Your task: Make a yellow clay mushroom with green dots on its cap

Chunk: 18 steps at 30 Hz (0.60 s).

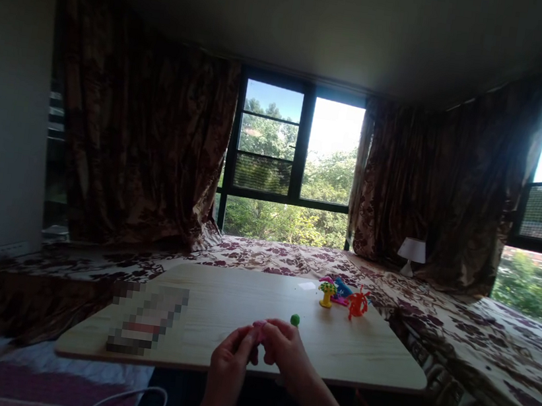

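Note:
My left hand (228, 364) and my right hand (287, 353) meet over the near edge of a light wooden table (218, 302). Both sets of fingers are closed in a pinch on a small pink lump of clay (259, 328) held between them. A little green ball (295, 319) lies on the table just beyond my right hand. Farther back on the right stand small clay figures: a yellow one (327, 293), an orange one (358, 303), and a blue and pink one (341, 288).
A blurred-out patch (146, 316) covers part of the table's left side. Floral bedding (264, 255) surrounds the table. A white lamp (412, 253) stands at the back right by the curtains. White cables (125, 400) lie below the table's front edge.

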### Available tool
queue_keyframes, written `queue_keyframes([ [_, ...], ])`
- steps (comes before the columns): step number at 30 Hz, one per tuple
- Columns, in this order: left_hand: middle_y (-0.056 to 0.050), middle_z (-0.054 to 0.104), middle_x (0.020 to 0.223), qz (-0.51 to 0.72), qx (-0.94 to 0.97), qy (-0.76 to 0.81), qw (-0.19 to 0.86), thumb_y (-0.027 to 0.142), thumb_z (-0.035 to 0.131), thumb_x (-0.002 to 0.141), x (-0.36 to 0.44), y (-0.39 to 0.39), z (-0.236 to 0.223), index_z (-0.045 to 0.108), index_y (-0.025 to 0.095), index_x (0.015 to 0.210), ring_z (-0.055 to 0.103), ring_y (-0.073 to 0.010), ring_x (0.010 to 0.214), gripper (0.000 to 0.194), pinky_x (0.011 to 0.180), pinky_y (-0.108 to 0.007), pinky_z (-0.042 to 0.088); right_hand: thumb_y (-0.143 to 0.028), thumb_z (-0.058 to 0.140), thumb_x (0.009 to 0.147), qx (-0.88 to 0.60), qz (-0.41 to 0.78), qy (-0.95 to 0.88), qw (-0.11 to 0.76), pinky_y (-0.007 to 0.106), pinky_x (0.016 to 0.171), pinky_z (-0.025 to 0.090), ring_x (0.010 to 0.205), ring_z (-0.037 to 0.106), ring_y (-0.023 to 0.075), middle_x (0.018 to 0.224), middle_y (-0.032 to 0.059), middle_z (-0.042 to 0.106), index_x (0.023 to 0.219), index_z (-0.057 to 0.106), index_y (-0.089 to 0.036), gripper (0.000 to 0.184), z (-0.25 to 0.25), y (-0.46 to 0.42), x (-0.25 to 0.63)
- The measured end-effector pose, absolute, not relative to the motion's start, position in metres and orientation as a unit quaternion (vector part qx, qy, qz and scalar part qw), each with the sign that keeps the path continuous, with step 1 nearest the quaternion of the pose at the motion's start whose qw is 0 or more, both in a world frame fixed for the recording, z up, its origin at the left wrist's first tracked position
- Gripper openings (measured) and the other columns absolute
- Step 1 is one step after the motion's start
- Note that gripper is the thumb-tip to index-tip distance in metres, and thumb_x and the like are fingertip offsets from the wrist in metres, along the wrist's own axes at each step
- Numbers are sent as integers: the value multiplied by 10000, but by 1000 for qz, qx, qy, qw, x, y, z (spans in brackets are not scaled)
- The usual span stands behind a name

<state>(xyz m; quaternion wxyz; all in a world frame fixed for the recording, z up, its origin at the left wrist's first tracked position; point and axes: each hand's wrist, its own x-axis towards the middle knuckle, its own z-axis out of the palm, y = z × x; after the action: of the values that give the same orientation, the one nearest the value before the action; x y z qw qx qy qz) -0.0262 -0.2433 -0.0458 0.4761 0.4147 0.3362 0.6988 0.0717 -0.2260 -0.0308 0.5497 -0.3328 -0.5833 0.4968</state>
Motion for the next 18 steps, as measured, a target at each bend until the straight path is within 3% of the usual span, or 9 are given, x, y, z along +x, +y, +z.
queue_keyframes([
  [4,10,591,598,684,341,311,564,341,671,641,-30,-233,-55,665,141,793,455,-69,496,252,472,-190,361,-344,555,759,-346,389,-661,541,197,480,389,538,508,96,643,-10,572,992,564,-177,287,-28,-229,79],
  [7,0,612,620,661,326,295,608,318,687,623,-31,-236,-51,673,146,782,489,-73,518,234,493,-191,384,-308,553,765,-345,318,-706,530,210,547,420,620,558,119,701,8,613,979,579,-190,246,-21,-233,84],
  [10,-28,658,734,644,345,282,622,295,686,625,-30,-242,-45,677,158,802,531,-90,585,224,542,-200,413,-282,535,763,-373,280,-715,522,201,506,405,581,552,114,679,7,615,924,590,-183,197,-14,-237,86],
  [14,6,598,564,665,387,296,566,308,666,650,-28,-249,-40,670,143,790,456,-72,492,216,478,-185,368,-234,514,740,-386,284,-712,512,189,462,375,520,523,98,615,-11,590,825,587,-176,126,-12,-240,82],
  [18,24,540,508,687,458,339,451,333,660,654,-26,-259,-29,666,132,830,427,-75,487,267,481,-181,357,-277,466,764,-353,398,-637,559,178,394,314,440,452,75,541,-30,512,732,556,-162,150,-18,-239,73],
])
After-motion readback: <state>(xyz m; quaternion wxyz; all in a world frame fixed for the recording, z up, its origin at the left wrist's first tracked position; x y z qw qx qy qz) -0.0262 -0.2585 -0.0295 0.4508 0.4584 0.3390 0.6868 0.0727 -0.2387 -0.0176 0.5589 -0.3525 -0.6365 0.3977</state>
